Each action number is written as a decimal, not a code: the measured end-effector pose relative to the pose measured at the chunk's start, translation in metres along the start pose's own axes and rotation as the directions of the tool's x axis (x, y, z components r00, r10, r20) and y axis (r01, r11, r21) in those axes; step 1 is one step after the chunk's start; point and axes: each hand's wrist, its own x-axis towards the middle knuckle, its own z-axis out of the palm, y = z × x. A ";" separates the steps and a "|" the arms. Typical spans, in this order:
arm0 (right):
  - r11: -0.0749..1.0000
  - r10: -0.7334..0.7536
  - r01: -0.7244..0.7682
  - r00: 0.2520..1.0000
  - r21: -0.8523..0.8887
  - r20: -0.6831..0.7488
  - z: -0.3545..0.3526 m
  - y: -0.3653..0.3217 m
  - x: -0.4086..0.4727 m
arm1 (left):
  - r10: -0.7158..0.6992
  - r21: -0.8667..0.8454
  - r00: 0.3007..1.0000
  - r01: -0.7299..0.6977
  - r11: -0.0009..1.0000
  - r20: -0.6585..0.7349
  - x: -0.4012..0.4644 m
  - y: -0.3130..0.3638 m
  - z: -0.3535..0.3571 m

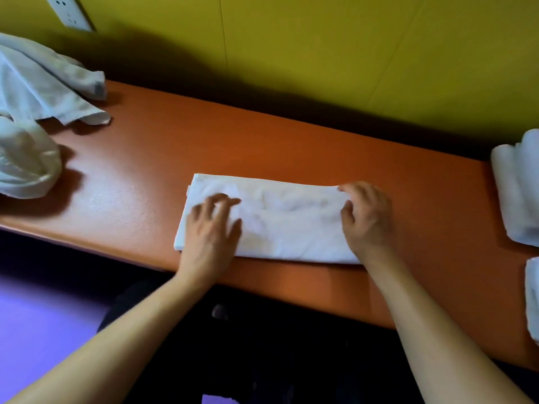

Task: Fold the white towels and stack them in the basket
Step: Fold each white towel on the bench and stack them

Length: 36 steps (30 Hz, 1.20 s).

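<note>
A white towel (280, 220), folded into a long rectangle, lies flat on the orange table (163, 147) near its front edge. My left hand (211, 228) rests palm down on the towel's left part, fingers spread and blurred. At the towel's right end lies my right hand (366, 220), its fingers curled at that edge; whether it pinches the cloth I cannot tell. No basket is in view.
A heap of unfolded white towels (38, 91) lies at the table's far left, with another bunched cloth (23, 161) in front of it. Folded white towels (516, 193) sit at the right edge. A yellow wall with a socket (70, 11) stands behind.
</note>
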 end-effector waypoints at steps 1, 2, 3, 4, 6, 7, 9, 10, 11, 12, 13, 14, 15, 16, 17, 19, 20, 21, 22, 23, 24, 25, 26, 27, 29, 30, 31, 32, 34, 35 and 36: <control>0.996 -0.079 0.081 0.993 -0.020 0.090 0.004 -0.004 -0.002 | 0.096 0.023 0.993 -0.097 0.995 0.070 -0.011 0.012 0.007; 0.992 -0.115 0.123 0.977 -0.031 0.178 0.010 -0.004 -0.004 | 0.168 0.048 0.975 -0.177 0.983 0.147 -0.021 0.022 0.012; 0.992 -0.110 0.123 0.963 -0.038 0.247 0.012 -0.005 -0.007 | 0.211 0.077 0.954 -0.231 0.970 0.213 -0.029 0.031 0.017; 0.994 -0.081 0.097 0.953 -0.041 0.291 0.013 -0.005 -0.010 | 0.225 0.101 0.941 -0.258 0.961 0.254 -0.033 0.036 0.020; 0.997 -0.008 0.031 0.952 -0.070 0.308 0.009 -0.005 -0.017 | 0.200 0.127 0.939 -0.242 0.962 0.279 -0.033 0.039 0.021; 0.995 0.027 0.003 0.952 -0.099 0.304 0.005 -0.008 -0.023 | 0.185 0.138 0.942 -0.230 0.963 0.278 -0.031 0.038 0.020; 0.986 0.082 -0.035 0.953 -0.162 0.293 -0.003 -0.018 -0.037 | 0.165 0.169 0.946 -0.218 0.961 0.280 -0.022 0.037 0.020; 0.980 0.111 -0.056 0.953 -0.193 0.283 -0.008 -0.024 -0.046 | 0.154 0.188 0.945 -0.214 0.959 0.289 -0.018 0.037 0.020; 0.973 0.138 -0.080 0.954 -0.216 0.267 -0.013 -0.031 -0.057 | 0.147 0.205 0.940 -0.216 0.955 0.306 -0.014 0.038 0.020; 0.967 0.155 -0.098 0.959 -0.234 0.238 -0.017 -0.038 -0.069 | 0.149 0.217 0.933 -0.228 0.949 0.327 -0.009 0.040 0.020; 0.963 0.163 -0.109 0.965 -0.248 0.207 -0.021 -0.047 -0.082 | 0.155 0.224 0.922 -0.245 0.943 0.355 -0.004 0.041 0.021; 0.960 0.158 -0.108 0.971 -0.257 0.181 -0.023 -0.055 -0.094 | 0.161 0.231 0.907 -0.265 0.936 0.389 0.001 0.042 0.022; 0.960 0.146 -0.099 0.975 -0.261 0.169 -0.025 -0.063 -0.105 | 0.168 0.241 0.890 -0.289 0.927 0.423 0.005 0.043 0.023; 0.962 0.127 -0.079 0.977 -0.263 0.173 -0.026 -0.069 -0.114 | 0.180 0.248 0.874 -0.317 0.916 0.452 0.009 0.044 0.024; 0.962 0.112 -0.060 0.976 -0.265 0.189 -0.026 -0.074 -0.121 | 0.189 0.250 0.859 -0.338 0.907 0.476 0.011 0.044 0.026; 0.959 0.112 -0.044 0.966 -0.280 0.233 -0.027 -0.078 -0.128 | 0.191 0.249 0.853 -0.345 0.905 0.486 0.012 0.043 0.028; 0.955 0.122 -0.045 0.960 -0.293 0.252 -0.028 -0.078 -0.128 | 0.201 0.246 0.860 -0.345 0.906 0.468 0.010 0.045 0.027; 0.952 0.131 -0.046 0.954 -0.301 0.268 -0.028 -0.078 -0.128 | 0.228 0.232 0.872 -0.352 0.907 0.434 0.005 0.049 0.024; 0.951 0.137 -0.048 0.950 -0.305 0.280 -0.029 -0.079 -0.128 | 0.266 0.207 0.883 -0.365 0.908 0.387 -0.003 0.053 0.020; 0.951 0.145 -0.052 0.946 -0.304 0.291 -0.030 -0.080 -0.129 | 0.310 0.176 0.888 -0.383 0.907 0.339 -0.015 0.056 0.017; 0.952 0.148 -0.055 0.944 -0.300 0.296 -0.030 -0.081 -0.129 | 0.344 0.148 0.881 -0.406 0.902 0.325 -0.030 0.060 0.012; 0.955 0.149 -0.059 0.943 -0.291 0.298 -0.030 -0.081 -0.130 | 0.370 0.135 0.864 -0.435 0.890 0.342 -0.046 0.061 0.009; 0.959 0.146 -0.063 0.944 -0.276 0.294 -0.031 -0.081 -0.130 | 0.381 0.131 0.836 -0.462 0.877 0.396 -0.061 0.060 0.006; 0.964 0.143 -0.067 0.946 -0.256 0.292 -0.033 -0.080 -0.130 | 0.380 0.138 0.804 -0.487 0.863 0.458 -0.072 0.058 0.004; 0.982 0.114 -0.059 0.942 -0.178 0.315 -0.038 -0.076 -0.132 | 0.359 0.167 0.768 -0.509 0.844 0.530 -0.084 0.047 0.005; 0.991 0.080 -0.038 0.935 -0.128 0.345 -0.042 -0.074 -0.133 | 0.351 0.160 0.774 -0.496 0.853 0.528 -0.087 0.043 0.006; 0.996 0.033 0.003 0.925 -0.092 0.379 -0.046 -0.071 -0.135 | 0.350 0.134 0.787 -0.473 0.871 0.508 -0.088 0.039 0.007; 0.996 -0.019 0.054 0.913 -0.076 0.408 -0.048 -0.069 -0.137 | 0.352 0.095 0.800 -0.448 0.889 0.486 -0.089 0.037 0.007; 0.991 -0.070 0.112 0.902 -0.074 0.427 -0.049 -0.060 -0.142 | 0.353 -0.007 0.834 -0.387 0.922 0.424 -0.091 0.036 0.003; 0.993 -0.057 0.093 0.906 -0.066 0.420 -0.049 -0.056 -0.143 | 0.338 -0.065 0.860 -0.340 0.938 0.381 -0.090 0.037 -0.002; 0.997 -0.044 0.066 0.912 -0.040 0.408 -0.049 -0.053 -0.142 | 0.309 -0.129 0.887 -0.281 0.951 0.344 -0.089 0.039 -0.009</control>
